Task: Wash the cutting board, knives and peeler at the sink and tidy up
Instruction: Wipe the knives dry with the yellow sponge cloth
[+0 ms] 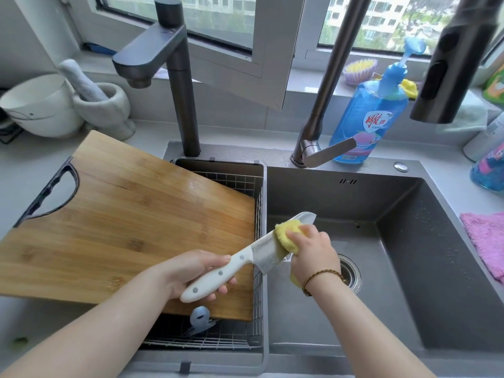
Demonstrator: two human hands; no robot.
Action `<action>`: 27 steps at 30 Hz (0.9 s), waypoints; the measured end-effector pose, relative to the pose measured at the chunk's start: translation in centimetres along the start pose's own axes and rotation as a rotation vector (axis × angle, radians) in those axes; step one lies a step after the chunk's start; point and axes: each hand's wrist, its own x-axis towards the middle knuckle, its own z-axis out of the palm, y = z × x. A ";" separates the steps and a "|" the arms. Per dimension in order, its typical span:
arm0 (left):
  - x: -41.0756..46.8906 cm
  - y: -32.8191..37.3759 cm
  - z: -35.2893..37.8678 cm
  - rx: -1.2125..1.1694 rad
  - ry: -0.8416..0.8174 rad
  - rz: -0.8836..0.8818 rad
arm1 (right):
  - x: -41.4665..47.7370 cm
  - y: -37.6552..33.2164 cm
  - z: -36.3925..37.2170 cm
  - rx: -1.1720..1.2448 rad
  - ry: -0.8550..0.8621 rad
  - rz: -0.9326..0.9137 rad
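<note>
Knife (263, 248): wash in progress over sink (409, 241). L hand (196, 271) fingers wrap the white handle. R hand (313, 249) fingers pinch sponge (285, 237) onto blade, just ahead of L fingertips. Cutting board (122, 219), left of L fingers, lies across basket (240, 181); prob. done. Blue item (200, 319) below L fingers, poss. peeler: pending, as is tidy-up.

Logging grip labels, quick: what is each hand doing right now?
Left hand: grips the knife by its white handle.
Right hand: holds the yellow sponge against the blade.

Our bamboo cutting board (131, 214) lies half on the counter (24, 170), half over the wire basket (245, 181) — our white-handled knife (245, 259) slants over the sink (395, 241), sponge (286, 236) on its blade.
</note>
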 end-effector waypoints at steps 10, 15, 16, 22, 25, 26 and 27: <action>0.3 -0.3 0.5 0.049 0.072 0.041 | -4.2 -5.4 3.3 0.036 0.137 -0.603; -0.3 -0.4 0.4 0.039 0.060 0.012 | -0.9 -2.4 2.3 -0.116 0.184 -0.427; -0.3 -0.4 0.4 0.046 0.053 0.015 | -0.4 -1.7 2.1 -0.142 0.183 -0.382; -1.7 0.7 0.5 0.366 0.133 0.159 | -0.3 -1.3 -0.5 0.031 0.365 -0.314; -3.8 2.3 1.3 0.699 0.233 0.266 | -0.4 -3.3 -3.0 0.065 0.358 -0.448; -4.7 2.8 1.7 0.813 0.266 0.306 | -0.5 -4.1 -4.1 0.058 0.267 -0.471; -5.6 3.3 2.1 0.927 0.304 0.351 | -0.7 -4.9 -5.2 0.039 0.143 -0.489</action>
